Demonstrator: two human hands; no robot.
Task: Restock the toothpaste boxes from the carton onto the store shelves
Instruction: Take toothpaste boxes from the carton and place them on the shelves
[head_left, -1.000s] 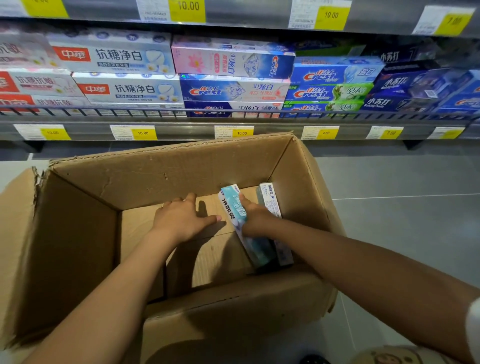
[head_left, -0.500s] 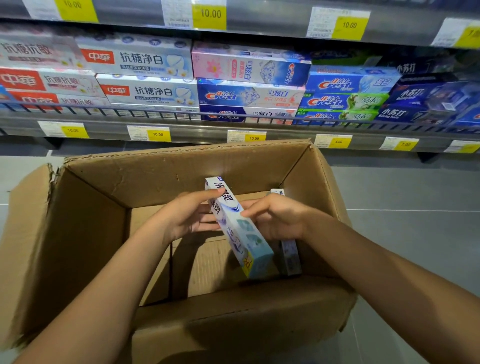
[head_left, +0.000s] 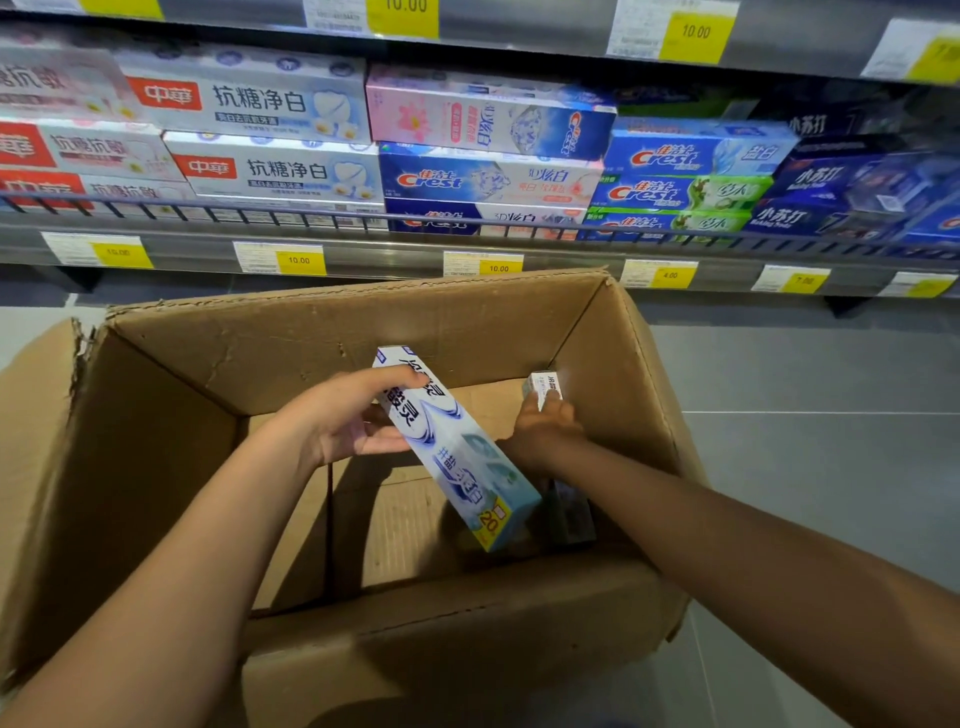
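An open brown carton (head_left: 363, 327) stands on the floor in front of the shelf. My left hand (head_left: 353, 421) grips a white and light-blue toothpaste box (head_left: 457, 457) near its upper end and holds it tilted above the carton's bottom. My right hand (head_left: 545, 426) is deeper in the carton's right corner, with its fingers around the top of a second toothpaste box (head_left: 540, 384) that stands on end against the right wall. My forearm and hand hide much of that box.
The low shelf (head_left: 363, 254) behind the carton holds stacked toothpaste boxes (head_left: 483, 179) behind a wire rail, with yellow price tags along its edge. A higher shelf edge (head_left: 519, 31) runs across the top. Grey floor tiles (head_left: 805, 415) lie to the right.
The white and light-blue box has passed from my right hand to my left and come up out of the carton's bottom. My right hand has reached back to the second box in the corner.
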